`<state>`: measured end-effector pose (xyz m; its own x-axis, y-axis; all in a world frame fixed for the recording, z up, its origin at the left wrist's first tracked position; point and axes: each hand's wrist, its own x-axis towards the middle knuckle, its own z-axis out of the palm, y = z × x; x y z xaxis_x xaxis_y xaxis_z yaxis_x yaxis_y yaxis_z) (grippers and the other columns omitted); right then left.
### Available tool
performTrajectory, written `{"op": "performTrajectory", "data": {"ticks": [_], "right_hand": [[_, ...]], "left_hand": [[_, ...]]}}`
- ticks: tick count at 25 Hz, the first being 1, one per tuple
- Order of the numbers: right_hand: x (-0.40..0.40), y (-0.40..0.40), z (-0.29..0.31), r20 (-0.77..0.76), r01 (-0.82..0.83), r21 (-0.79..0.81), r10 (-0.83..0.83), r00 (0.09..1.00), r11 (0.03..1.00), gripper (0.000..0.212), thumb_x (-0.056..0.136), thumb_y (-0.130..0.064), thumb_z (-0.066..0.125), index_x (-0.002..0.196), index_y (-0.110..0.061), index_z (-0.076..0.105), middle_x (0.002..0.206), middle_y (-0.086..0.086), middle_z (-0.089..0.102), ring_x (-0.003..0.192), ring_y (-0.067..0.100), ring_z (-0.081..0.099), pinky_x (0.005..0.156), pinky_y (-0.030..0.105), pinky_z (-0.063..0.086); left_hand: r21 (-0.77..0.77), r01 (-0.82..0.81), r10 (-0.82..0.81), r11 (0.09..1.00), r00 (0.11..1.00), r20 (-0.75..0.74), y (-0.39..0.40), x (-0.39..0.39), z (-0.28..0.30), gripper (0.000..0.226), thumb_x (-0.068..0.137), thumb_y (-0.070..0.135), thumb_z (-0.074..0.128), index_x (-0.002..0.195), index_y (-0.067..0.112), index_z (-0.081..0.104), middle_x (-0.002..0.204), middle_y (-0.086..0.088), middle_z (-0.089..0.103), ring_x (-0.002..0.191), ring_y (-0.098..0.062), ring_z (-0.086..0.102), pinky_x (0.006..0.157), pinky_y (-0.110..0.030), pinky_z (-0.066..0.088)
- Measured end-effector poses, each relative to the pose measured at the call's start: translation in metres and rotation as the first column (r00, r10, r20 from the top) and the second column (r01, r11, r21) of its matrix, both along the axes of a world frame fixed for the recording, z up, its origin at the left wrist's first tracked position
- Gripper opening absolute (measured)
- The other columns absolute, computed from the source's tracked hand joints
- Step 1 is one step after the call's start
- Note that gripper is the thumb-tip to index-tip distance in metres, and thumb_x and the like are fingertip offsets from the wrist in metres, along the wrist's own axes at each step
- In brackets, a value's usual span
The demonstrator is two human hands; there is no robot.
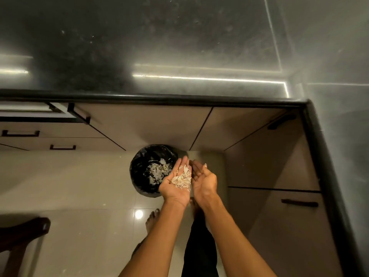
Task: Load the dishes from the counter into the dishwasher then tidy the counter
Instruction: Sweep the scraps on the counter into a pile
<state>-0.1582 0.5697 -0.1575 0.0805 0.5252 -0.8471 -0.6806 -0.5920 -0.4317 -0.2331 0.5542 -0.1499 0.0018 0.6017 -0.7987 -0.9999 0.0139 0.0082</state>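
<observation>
The dark stone counter [159,47] fills the upper frame, wiped bare as far as shows, so this looks like the tidying step. Below centre, a round bin lined in black [147,168] stands on the floor, mouth upward. The left hand [177,184], flat and palm up, carries pale peelings [182,179], fingers pointing up-frame; the right hand [203,179] cups beside it, empty. Next, probably: tip leftward over the bin.

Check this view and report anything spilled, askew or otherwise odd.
Little stands out. The pale peel scraps lie heaped in the cupped left hand, beside the open right hand, next to the lined bin that already holds similar scraps. A few tiny specks dot the floor tiles; the drawer at upper left stands open.
</observation>
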Motion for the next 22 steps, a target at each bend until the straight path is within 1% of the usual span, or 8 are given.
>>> {"op": "performTrajectory", "data": {"ticks": [3,7,9,13,16,18,20,22], "right_hand": [[-0.051,0.005,-0.042,-0.046,0.045,-0.068,-0.048,0.998,0.997,0.043,0.106,-0.019,0.031,0.132,0.002,0.058,0.133,0.019,0.062,0.120,0.030,0.060,0.101,0.038,0.048],[-0.088,0.015,-0.100,-0.066,-0.030,-0.098,0.024,0.998,0.995,0.045,0.107,-0.019,0.025,0.135,0.000,0.054,0.132,0.015,0.061,0.099,0.020,0.062,0.078,0.029,0.049],[-0.103,0.025,-0.136,-0.045,-0.080,-0.089,0.076,0.996,0.993,0.040,0.108,-0.017,0.026,0.130,0.000,0.055,0.119,0.013,0.064,0.097,0.021,0.062,0.078,0.030,0.050],[-0.121,0.039,-0.222,-0.005,-0.246,-0.156,0.248,0.969,0.957,0.038,0.108,-0.025,0.037,0.121,0.000,0.061,0.109,0.013,0.066,0.109,0.029,0.061,0.093,0.035,0.047],[-0.120,0.045,-0.282,0.285,-0.512,-0.266,0.574,0.767,0.816,0.050,0.108,-0.037,0.039,0.141,-0.001,0.050,0.140,0.012,0.054,0.131,0.033,0.051,0.104,0.032,0.041],[-0.119,0.045,-0.301,0.385,-0.590,-0.275,0.649,0.656,0.759,0.054,0.107,-0.042,0.039,0.146,-0.006,0.047,0.148,0.012,0.048,0.137,0.032,0.045,0.114,0.037,0.035],[-0.126,0.037,-0.301,0.462,-0.674,-0.180,0.667,0.585,0.716,0.049,0.107,-0.040,0.038,0.145,-0.011,0.050,0.145,0.005,0.051,0.138,0.027,0.044,0.117,0.036,0.033],[-0.133,0.025,-0.286,0.556,-0.799,-0.101,0.700,0.448,0.593,0.046,0.109,-0.035,0.036,0.150,-0.015,0.045,0.155,0.004,0.043,0.145,0.022,0.036,0.122,0.034,0.023]], "left_hand": [[-0.076,0.001,-0.005,0.997,0.999,-0.051,0.002,-0.038,-0.047,0.052,0.090,0.015,0.032,0.132,-0.004,0.056,0.129,-0.024,0.063,0.126,-0.036,0.055,0.116,-0.047,0.034],[-0.149,0.024,-0.041,0.988,0.993,-0.110,0.010,-0.073,-0.120,0.048,0.093,0.020,0.033,0.124,0.000,0.063,0.123,-0.019,0.068,0.123,-0.037,0.057,0.114,-0.052,0.035],[-0.156,0.063,-0.084,0.986,0.988,-0.133,0.021,-0.087,-0.164,0.046,0.098,0.021,0.031,0.126,0.003,0.062,0.124,-0.017,0.067,0.122,-0.037,0.058,0.112,-0.052,0.038],[-0.243,0.221,-0.287,0.944,0.915,-0.283,0.040,-0.105,-0.254,0.038,0.101,0.027,0.039,0.129,0.011,0.061,0.124,-0.015,0.065,0.108,-0.034,0.062,0.086,-0.042,0.051],[-0.444,0.401,-0.573,0.801,0.728,-0.376,0.045,-0.126,-0.326,0.057,0.094,0.053,0.050,0.131,0.011,0.062,0.125,-0.017,0.065,0.112,-0.036,0.061,0.097,-0.046,0.050],[-0.531,0.434,-0.660,0.728,0.654,-0.370,0.040,-0.139,-0.356,0.059,0.092,0.054,0.051,0.131,0.011,0.062,0.123,-0.017,0.065,0.113,-0.037,0.060,0.101,-0.048,0.049],[-0.534,0.448,-0.675,0.717,0.638,-0.370,0.034,-0.144,-0.356,0.054,0.095,0.048,0.050,0.131,0.009,0.062,0.121,-0.017,0.066,0.112,-0.037,0.060,0.097,-0.044,0.050],[-0.470,0.487,-0.664,0.737,0.653,-0.364,0.032,-0.140,-0.327,0.052,0.097,0.045,0.049,0.128,0.006,0.063,0.121,-0.018,0.066,0.114,-0.036,0.060,0.099,-0.042,0.048]]}}
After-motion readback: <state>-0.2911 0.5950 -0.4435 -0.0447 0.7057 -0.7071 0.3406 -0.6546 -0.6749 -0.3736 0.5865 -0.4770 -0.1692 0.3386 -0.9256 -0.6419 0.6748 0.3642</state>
